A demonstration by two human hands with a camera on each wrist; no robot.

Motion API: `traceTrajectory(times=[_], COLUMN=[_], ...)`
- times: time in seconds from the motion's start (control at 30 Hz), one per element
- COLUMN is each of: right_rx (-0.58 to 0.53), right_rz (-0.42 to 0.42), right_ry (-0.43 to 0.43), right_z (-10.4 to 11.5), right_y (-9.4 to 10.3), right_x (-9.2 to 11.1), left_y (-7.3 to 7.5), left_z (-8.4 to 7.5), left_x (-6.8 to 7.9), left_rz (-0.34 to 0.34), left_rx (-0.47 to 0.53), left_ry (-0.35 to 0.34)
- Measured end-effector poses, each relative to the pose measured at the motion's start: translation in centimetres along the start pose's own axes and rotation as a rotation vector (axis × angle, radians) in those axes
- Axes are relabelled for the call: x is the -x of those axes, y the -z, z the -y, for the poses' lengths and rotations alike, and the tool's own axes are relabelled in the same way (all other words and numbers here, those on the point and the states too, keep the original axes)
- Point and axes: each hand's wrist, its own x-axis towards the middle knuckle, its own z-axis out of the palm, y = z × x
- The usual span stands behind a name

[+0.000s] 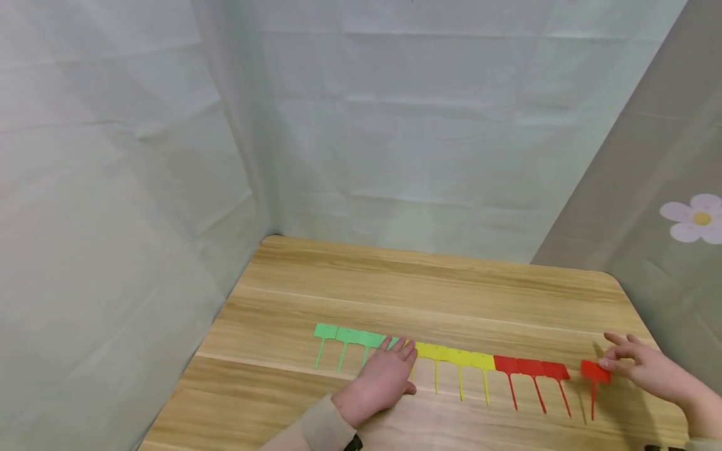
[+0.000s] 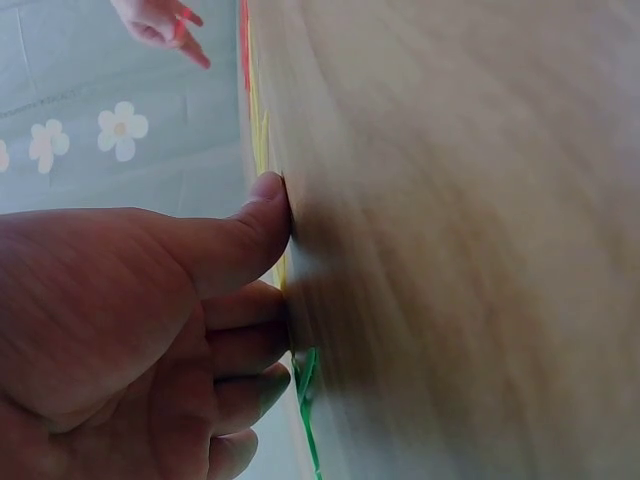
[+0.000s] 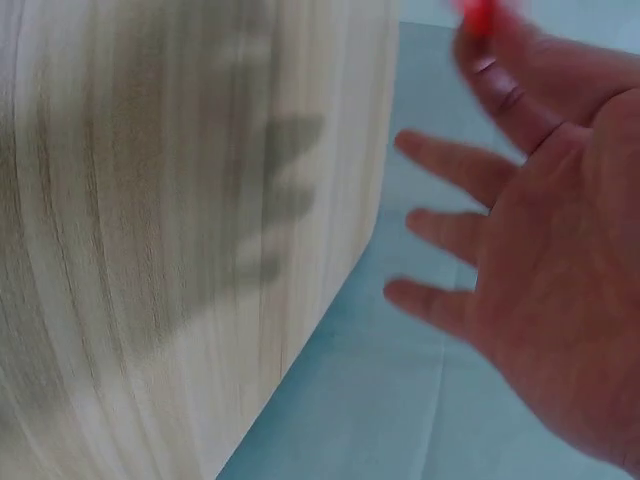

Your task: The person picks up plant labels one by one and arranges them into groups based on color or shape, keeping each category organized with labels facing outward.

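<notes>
A row of flat plastic tags with thin tails lies on the wooden table point(image 1: 293, 294): green tags point(image 1: 347, 335) at the left, yellow tags point(image 1: 459, 357) in the middle, three red tags point(image 1: 530, 367) at the right. My left hand point(image 1: 385, 376) rests across the row where green meets yellow, fingers straight, partly covering tags there. Beyond the row's right end, my right hand point(image 1: 648, 373) pinches a separate red tag point(image 1: 595, 371) by its plate between thumb and index finger, its tail pointing toward me. The other right fingers are spread, as the right wrist view shows.
Pale fabric point(image 1: 451, 125) hangs behind the table and on both sides. A white flower print point(image 1: 701, 218) shows on the right fabric. The table's right edge runs close to my right hand.
</notes>
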Motion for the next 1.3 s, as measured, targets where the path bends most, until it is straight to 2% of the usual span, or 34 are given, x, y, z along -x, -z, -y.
traceTrajectory(times=[0.2,0.37,0.67,0.97,1.3], right_rx=[0.241,0.333,0.269,0.302,0.295], right_rz=[-0.021,-0.022,0.036,-0.006,-0.001], right_ry=[-0.002,-0.029,-0.097,-0.090,-0.110], right_z=[-0.4,-0.4,0.0,-0.4,-0.3], right_y=[-0.8,-1.3,-1.8,-2.3,-2.5], right_x=[-1.3,-2.1,-3.0,-3.0,-2.9], left_y=[0.1,0.1,0.2,0.1,0.1], left_z=[0.0,-0.1,-0.1,-0.2,-0.3], left_x=[0.0,0.0,-0.2,-0.2,-0.1], left_rz=[0.000,0.002,0.005,-0.004,-0.009], left_rx=[0.000,-0.001,-0.011,-0.036,-0.043], left_ry=[0.004,0.006,0.010,0.001,0.002])
